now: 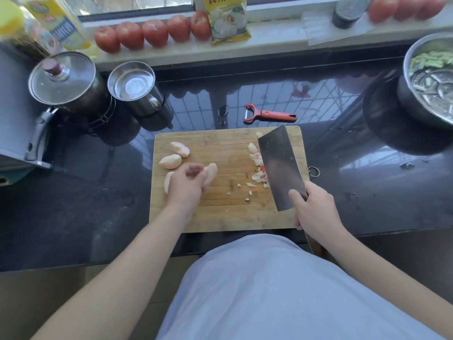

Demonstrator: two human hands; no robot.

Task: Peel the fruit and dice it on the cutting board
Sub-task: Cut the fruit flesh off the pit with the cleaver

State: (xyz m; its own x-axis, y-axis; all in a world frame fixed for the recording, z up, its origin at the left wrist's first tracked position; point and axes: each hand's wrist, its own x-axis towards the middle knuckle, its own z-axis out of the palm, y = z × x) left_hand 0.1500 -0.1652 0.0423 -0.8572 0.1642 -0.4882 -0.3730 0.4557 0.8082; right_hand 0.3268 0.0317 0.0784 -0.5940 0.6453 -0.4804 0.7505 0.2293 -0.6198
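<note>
A wooden cutting board [220, 217] lies on the dark counter. My left hand [187, 185] grips a peeled fruit wedge [212, 173] near the board's left middle. Two more pale wedges [175, 155] lie beyond the hand, and another [167, 181] shows at its left side. My right hand [316, 212] holds the handle of a cleaver [279, 165], whose broad blade stands on the right part of the board. Small diced pieces [256, 163] are heaped along the blade's left face, and a few bits are scattered nearer the front.
A red peeler [268, 114] lies on the counter behind the board. A lidded pot [66, 82] and a steel cup [134, 87] stand at back left, a steel bowl [426, 84] of vegetables at right. Tomatoes [154, 33] line the windowsill.
</note>
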